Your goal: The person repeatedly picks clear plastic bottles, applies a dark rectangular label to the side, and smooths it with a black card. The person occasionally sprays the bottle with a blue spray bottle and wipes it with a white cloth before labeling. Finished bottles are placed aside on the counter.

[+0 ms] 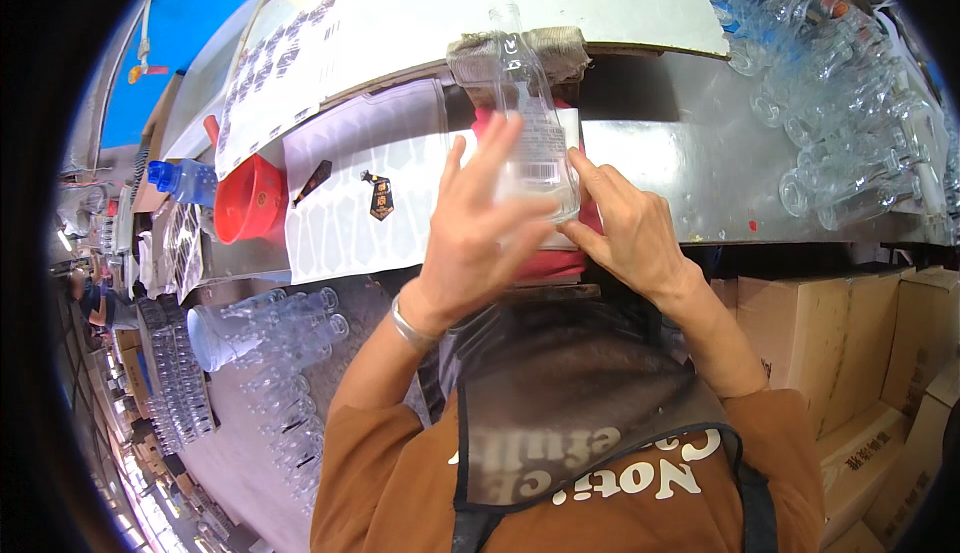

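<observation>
A clear glass bottle (541, 143) with printed text and a barcode lies in front of me, its neck pointing away. The neck rests on a grey knitted cloth (560, 51) over a block, and pink cloth (545, 267) shows under the base end. My right hand (635, 228) grips the bottle near its base, thumb at the bottom and fingers along the right side. Beside and partly over the bottle's left edge, my left hand (475, 223) is blurred, fingers spread, holding nothing I can see. Left of it lies a sticker sheet (345, 238) with dark tie-shaped stickers (380, 196).
A red plastic tub (240, 208) and a blue-capped bottle (180, 182) stand at the left. Many clear glass bottles (850, 178) crowd the right side of the metal table (715, 173); more bottles (285, 353) stand low at left. Cardboard boxes (840, 343) sit at lower right.
</observation>
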{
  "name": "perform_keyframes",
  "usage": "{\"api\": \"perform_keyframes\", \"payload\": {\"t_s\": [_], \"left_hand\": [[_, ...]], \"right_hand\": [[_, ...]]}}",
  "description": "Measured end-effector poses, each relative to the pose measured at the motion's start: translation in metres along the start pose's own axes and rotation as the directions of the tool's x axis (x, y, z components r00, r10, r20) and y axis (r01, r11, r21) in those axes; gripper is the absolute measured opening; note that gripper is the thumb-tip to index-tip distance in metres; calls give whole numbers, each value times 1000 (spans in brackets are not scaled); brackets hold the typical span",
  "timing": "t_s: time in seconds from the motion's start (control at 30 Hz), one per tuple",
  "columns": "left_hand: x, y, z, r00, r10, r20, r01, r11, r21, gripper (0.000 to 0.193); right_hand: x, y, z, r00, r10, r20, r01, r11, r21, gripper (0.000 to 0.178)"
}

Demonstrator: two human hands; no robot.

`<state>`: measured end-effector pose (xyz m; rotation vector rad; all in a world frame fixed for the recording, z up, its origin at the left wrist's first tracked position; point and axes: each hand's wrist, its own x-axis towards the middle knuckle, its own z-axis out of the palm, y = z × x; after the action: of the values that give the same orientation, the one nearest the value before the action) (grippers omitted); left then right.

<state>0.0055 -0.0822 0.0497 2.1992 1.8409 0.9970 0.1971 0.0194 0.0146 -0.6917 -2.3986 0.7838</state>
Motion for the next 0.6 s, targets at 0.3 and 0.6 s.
{"api": "perform_keyframes", "payload": {"t_s": [0.3, 0.6], "left_hand": [[16, -22, 27, 962, -215, -169, 202, 975, -88, 59], [13, -28, 26, 922, -356, -151, 261, 862, -435, 44]], "right_hand": [[0, 12, -1, 1000, -19, 18, 17, 993, 118, 71], [30, 29, -15, 919, 336, 207, -393, 723, 569, 51]]}}
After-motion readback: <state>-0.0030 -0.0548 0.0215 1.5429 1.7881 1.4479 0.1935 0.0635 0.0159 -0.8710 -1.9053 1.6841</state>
